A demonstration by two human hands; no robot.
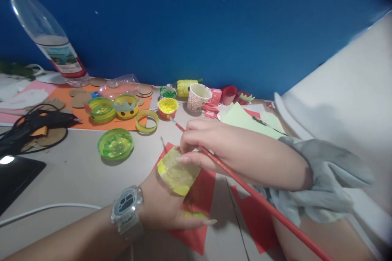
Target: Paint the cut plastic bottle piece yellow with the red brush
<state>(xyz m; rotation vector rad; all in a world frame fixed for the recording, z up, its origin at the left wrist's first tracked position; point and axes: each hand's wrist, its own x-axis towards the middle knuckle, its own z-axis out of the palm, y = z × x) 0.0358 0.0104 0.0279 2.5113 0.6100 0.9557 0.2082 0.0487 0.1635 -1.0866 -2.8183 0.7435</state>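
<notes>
My right hand (208, 142) is closed around a paintbrush (245, 185) with a long red handle. Its bristle end points toward the small pot of yellow paint (168, 107). My right fingertips touch a yellow-painted cardboard piece (176, 173), perhaps a tube; bright yellow shows along its edges. That piece sits over the fingers of my left hand (162, 210), which are hidden by it. The left thumb stretches out to the side, with yellow-green paint on it. A clear watch is on the left wrist. Beneath both hands lies red paper (203, 216).
Yellow-green painted rings (147, 121) and a green-yellow dish (115, 144) stand on the left. Behind are a patterned paper cup (199, 97), a green paint pot (168, 93) and a blue wall. A tall bottle (52, 45) and black glue gun (43, 120) are far left.
</notes>
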